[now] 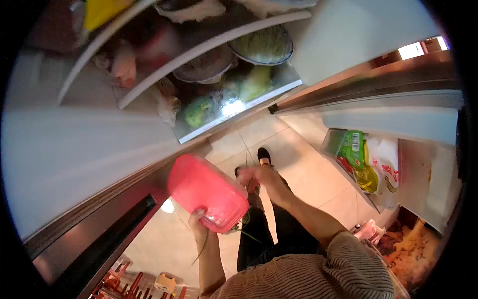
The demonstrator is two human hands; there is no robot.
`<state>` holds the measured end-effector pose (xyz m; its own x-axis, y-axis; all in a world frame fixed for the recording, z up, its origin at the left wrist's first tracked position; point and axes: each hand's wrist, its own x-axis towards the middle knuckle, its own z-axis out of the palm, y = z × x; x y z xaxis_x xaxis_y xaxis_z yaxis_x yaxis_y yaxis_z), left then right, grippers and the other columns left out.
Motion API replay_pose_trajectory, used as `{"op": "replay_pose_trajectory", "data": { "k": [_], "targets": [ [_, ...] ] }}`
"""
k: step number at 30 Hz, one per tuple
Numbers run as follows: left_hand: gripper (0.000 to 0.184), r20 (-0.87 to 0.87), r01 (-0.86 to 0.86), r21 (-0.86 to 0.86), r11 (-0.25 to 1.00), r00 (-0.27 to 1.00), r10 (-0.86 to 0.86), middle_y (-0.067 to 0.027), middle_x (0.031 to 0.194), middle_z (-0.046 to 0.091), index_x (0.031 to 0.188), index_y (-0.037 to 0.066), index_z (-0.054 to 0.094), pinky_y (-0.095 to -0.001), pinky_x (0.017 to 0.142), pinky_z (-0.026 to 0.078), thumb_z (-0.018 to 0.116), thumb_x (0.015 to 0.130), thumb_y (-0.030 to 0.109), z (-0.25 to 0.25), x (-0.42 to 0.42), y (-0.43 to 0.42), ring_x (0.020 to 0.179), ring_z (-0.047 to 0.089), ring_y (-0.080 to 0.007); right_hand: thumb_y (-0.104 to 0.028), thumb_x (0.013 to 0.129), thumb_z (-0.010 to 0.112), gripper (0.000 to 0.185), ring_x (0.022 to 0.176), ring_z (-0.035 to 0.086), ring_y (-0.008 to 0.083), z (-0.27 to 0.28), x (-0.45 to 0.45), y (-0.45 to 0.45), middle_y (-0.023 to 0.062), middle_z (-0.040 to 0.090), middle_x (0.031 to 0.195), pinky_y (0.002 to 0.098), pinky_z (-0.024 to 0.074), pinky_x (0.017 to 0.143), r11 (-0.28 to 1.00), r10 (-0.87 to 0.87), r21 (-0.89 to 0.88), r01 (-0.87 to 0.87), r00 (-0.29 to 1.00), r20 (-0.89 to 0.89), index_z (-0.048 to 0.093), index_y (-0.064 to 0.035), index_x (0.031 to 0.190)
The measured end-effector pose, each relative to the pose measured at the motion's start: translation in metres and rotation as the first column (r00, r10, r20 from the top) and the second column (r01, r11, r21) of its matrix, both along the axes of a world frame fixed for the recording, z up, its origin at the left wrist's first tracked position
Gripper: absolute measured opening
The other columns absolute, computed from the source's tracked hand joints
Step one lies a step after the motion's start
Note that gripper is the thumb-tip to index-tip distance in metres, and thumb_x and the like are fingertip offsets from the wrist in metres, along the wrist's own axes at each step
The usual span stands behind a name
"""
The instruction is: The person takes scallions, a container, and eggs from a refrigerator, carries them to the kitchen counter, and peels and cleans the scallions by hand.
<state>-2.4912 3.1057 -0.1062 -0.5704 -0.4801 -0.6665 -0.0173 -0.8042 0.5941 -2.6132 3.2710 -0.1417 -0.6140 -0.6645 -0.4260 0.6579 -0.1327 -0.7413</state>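
My left hand grips the near edge of a pink-red plastic container, its thumb over the rim. The container is tilted in front of an open refrigerator. Thin green stalks trail out around the left hand and below the container; what they belong to is mostly hidden. My right hand is just right of the container, above my feet. Motion smears its fingers, so I cannot make out whether it holds anything.
A glass-fronted refrigerator drawer shows broccoli and other greens. Above it stand bowls, one a covered bowl. On the right, the open door's bin holds green and yellow packets. Floor tiles lie below.
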Motion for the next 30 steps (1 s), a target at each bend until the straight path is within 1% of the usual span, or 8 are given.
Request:
{"op": "replay_pose_trajectory", "data": {
  "k": [2, 7, 9, 15, 18, 21, 25, 30],
  "targets": [
    [0.069, 0.049, -0.025, 0.073, 0.997, 0.999, 0.021, -0.0166, 0.11, 0.054, 0.119, -0.004, 0.042, -0.0391, 0.091, 0.045, 0.057, 0.055, 0.015, -0.008, 0.01, 0.005, 0.102, 0.054, -0.031, -0.036, 0.087, 0.053, 0.038, 0.075, 0.055, 0.0076, -0.052, -0.024, -0.008, 0.0011, 0.06, 0.085, 0.0199, 0.0432, 0.054, 0.934, -0.143, 0.341, 0.104, 0.985, 0.094, 0.056, -0.0037, 0.108],
    [0.071, 0.163, -0.067, 0.132, 0.989, 0.986, 0.045, -0.0165, 0.11, 0.054, 0.12, -0.004, 0.042, -0.0395, 0.09, 0.046, 0.056, 0.053, 0.014, -0.036, 0.035, 0.022, 0.102, 0.054, -0.0315, -0.028, 0.088, 0.054, 0.038, 0.074, 0.056, 0.0142, -0.216, -0.069, -0.016, 0.0034, 0.056, 0.096, 0.0282, 0.0497, 0.055, 0.852, -0.246, 0.485, 0.199, 0.969, 0.034, 0.049, -0.007, 0.119],
    [0.071, 0.192, -0.079, 0.153, 0.985, 0.98, 0.049, -0.0165, 0.11, 0.054, 0.12, -0.004, 0.042, -0.0397, 0.09, 0.046, 0.055, 0.053, 0.014, -0.047, 0.039, 0.028, 0.102, 0.053, -0.0315, -0.023, 0.088, 0.051, 0.037, 0.08, 0.057, 0.0214, -0.246, -0.093, -0.031, 0.0062, 0.054, 0.107, 0.0347, 0.0521, 0.062, 0.791, -0.393, 0.591, 0.156, 0.87, 0.297, 0.046, -0.0071, 0.121],
    [0.071, 0.377, -0.02, 0.232, 0.972, 0.924, -0.071, -0.0137, 0.112, 0.053, 0.122, -0.003, 0.041, -0.0396, 0.095, 0.042, 0.055, 0.054, 0.011, -0.076, 0.063, 0.034, 0.107, 0.051, -0.029, -0.025, 0.09, 0.043, 0.03, 0.082, 0.055, 0.023, -0.341, -0.109, -0.066, 0.0075, 0.053, 0.104, 0.0421, 0.052, 0.069, 0.705, -0.664, 0.558, 0.438, 0.685, 0.301, 0.048, -0.0069, 0.114],
    [0.07, 0.441, -0.053, 0.243, 0.969, 0.895, -0.062, -0.0122, 0.113, 0.053, 0.123, -0.001, 0.041, -0.0384, 0.092, 0.043, 0.055, 0.055, 0.01, -0.087, 0.071, 0.039, 0.105, 0.052, -0.0277, -0.022, 0.091, 0.036, 0.032, 0.086, 0.055, 0.0241, -0.383, -0.124, -0.073, 0.0081, 0.053, 0.107, 0.0464, 0.0503, 0.076, 0.807, -0.589, 0.35, 0.475, 0.69, 0.421, 0.042, -0.0119, 0.12],
    [0.068, 0.438, -0.046, 0.229, 0.972, 0.897, -0.06, -0.0126, 0.111, 0.054, 0.122, -0.001, 0.042, -0.0379, 0.091, 0.044, 0.055, 0.056, 0.008, -0.109, 0.09, 0.044, 0.103, 0.053, -0.0273, -0.02, 0.089, 0.034, 0.025, 0.084, 0.055, 0.0243, -0.384, -0.12, -0.072, 0.0066, 0.053, 0.093, 0.0505, 0.048, 0.079, 0.783, -0.577, 0.147, 0.604, 0.62, 0.531, 0.044, -0.0107, 0.11],
    [0.065, 0.451, -0.041, 0.237, 0.971, 0.89, -0.072, -0.0135, 0.109, 0.055, 0.119, -0.003, 0.043, -0.037, 0.089, 0.044, 0.055, 0.056, 0.008, -0.119, 0.1, 0.05, 0.101, 0.054, -0.0271, -0.02, 0.086, 0.044, 0.017, 0.08, 0.056, 0.0222, -0.373, -0.11, -0.073, 0.005, 0.054, 0.083, 0.0482, 0.0495, 0.077, 0.756, -0.648, 0.333, 0.564, 0.572, 0.503, 0.055, -0.0085, 0.091],
    [0.062, 0.478, -0.154, 0.171, 0.973, 0.877, 0.054, -0.0135, 0.106, 0.056, 0.115, -0.005, 0.046, -0.036, 0.088, 0.044, 0.054, 0.055, 0.008, -0.111, 0.081, 0.071, 0.099, 0.054, -0.0273, -0.019, 0.08, 0.053, 0.014, 0.077, 0.056, 0.0224, -0.356, -0.063, -0.04, 0.0031, 0.05, 0.078, 0.0515, 0.0526, 0.072, 0.767, -0.642, 0.411, 0.493, 0.597, 0.48, 0.053, -0.0077, 0.088]
  ]
}}
